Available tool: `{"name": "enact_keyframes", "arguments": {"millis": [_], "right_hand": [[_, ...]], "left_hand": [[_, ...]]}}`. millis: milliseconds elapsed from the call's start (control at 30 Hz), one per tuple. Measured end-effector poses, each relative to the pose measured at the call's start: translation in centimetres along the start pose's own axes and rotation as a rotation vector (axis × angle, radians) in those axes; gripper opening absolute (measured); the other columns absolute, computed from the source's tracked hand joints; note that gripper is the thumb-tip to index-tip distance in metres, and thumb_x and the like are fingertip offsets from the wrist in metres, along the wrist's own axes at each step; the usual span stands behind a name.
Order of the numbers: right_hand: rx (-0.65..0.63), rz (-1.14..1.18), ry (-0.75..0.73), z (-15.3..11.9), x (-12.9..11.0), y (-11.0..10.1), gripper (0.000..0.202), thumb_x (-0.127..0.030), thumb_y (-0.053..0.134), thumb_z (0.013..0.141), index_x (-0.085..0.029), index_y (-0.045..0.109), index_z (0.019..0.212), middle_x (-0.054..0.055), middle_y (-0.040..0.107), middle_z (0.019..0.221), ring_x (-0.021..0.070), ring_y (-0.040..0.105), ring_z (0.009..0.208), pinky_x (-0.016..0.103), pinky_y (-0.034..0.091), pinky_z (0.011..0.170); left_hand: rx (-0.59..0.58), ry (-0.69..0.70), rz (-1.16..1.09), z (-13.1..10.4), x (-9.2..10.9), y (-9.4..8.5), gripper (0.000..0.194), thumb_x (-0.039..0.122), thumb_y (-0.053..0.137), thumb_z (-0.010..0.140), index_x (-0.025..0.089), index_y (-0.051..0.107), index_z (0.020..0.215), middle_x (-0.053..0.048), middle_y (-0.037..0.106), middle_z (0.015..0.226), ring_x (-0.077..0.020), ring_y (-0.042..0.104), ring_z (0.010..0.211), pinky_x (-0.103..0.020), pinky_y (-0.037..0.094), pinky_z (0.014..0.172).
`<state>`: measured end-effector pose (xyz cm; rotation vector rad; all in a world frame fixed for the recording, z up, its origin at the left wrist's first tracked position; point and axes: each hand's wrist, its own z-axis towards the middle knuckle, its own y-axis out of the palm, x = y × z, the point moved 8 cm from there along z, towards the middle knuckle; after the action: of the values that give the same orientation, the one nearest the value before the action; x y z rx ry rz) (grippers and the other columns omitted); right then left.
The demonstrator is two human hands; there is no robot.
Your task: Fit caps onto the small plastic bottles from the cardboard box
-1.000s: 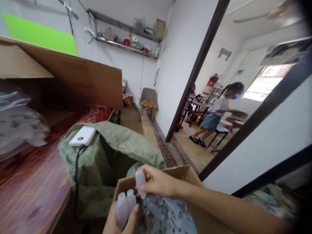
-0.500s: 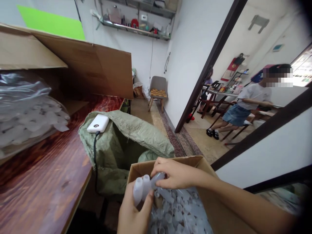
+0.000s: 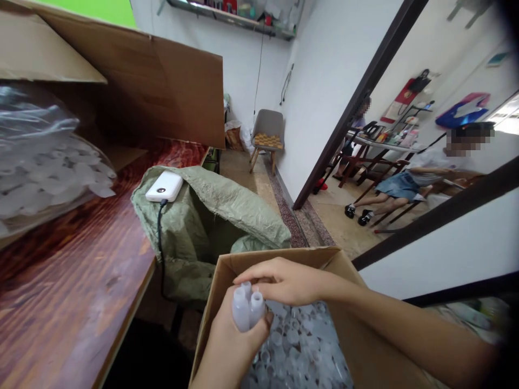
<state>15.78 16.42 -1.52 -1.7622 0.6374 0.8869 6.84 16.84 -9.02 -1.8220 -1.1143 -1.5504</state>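
Note:
Three translucent plastic bottles (image 3: 242, 309) stand upright, bunched together, with my left hand (image 3: 233, 337) wrapped round them. My right hand (image 3: 284, 281) reaches in from the right, its fingers bent against the far side of the bunch; whether they grip a bottle is hidden. Both hands are over an open cardboard box (image 3: 344, 270). Inside the box, below my hands, lie many similar translucent pieces (image 3: 300, 346).
Left, a wooden table (image 3: 93, 275) bears a large carton (image 3: 178, 97) with a plastic bag of pieces (image 3: 52, 167). A white power bank (image 3: 164, 187) with a black cable rests on a green sack (image 3: 243, 205). Beyond the doorway, a person sits at right; another is farther back.
The bottle that was in my right hand is now in the bunch in my left hand. The view has tilted down. The person beyond the doorway has gone from standing to sitting.

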Motion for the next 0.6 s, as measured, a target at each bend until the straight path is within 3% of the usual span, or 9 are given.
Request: {"name": "enact_keyframes", "arguments": {"millis": [67,200,367,600], "right_hand": [[0.053,-0.045,-0.018,0.2,0.2,-0.4,0.034,-0.021,0.050,0.091,-0.017,0.062,0.122,0.007,0.065,0.122,0.0170,0.061,0.109,0.030,0.046,0.095],[0.168,-0.055,0.114,0.6,2.8,-1.3,0.033,-0.022,0.039,0.095,-0.012,0.061,0.117,0.007,0.070,0.097,0.0134,0.068,0.074,0.026,0.052,0.067],[0.164,-0.174,0.041,0.9,2.7,-0.4,0.021,-0.012,0.050,0.084,-0.015,0.069,0.091,0.005,0.070,0.093,0.0173,0.063,0.085,0.030,0.046,0.079],[0.183,-0.096,-0.014,0.1,0.6,-0.9,0.021,-0.016,0.048,0.088,-0.017,0.066,0.098,0.002,0.068,0.092,0.0128,0.062,0.079,0.025,0.047,0.072]], "left_hand": [[0.020,-0.012,0.038,0.1,0.2,-0.3,0.036,0.034,0.070,0.062,0.015,0.060,0.090,-0.004,0.065,0.076,-0.0202,0.060,0.069,-0.030,0.047,0.063],[0.134,0.014,0.138,0.0,1.1,-1.7,0.023,0.031,0.068,0.063,0.019,0.053,0.075,0.003,0.057,0.065,-0.0149,0.053,0.060,-0.026,0.042,0.057],[0.099,0.035,0.206,-0.5,1.6,-1.7,0.022,0.030,0.062,0.069,0.020,0.052,0.086,0.002,0.059,0.074,-0.0173,0.057,0.068,-0.027,0.044,0.062],[0.157,0.047,0.203,-0.7,1.7,-2.0,0.027,0.024,0.061,0.070,0.021,0.050,0.094,0.002,0.058,0.080,-0.0178,0.057,0.071,-0.028,0.043,0.064]]}}
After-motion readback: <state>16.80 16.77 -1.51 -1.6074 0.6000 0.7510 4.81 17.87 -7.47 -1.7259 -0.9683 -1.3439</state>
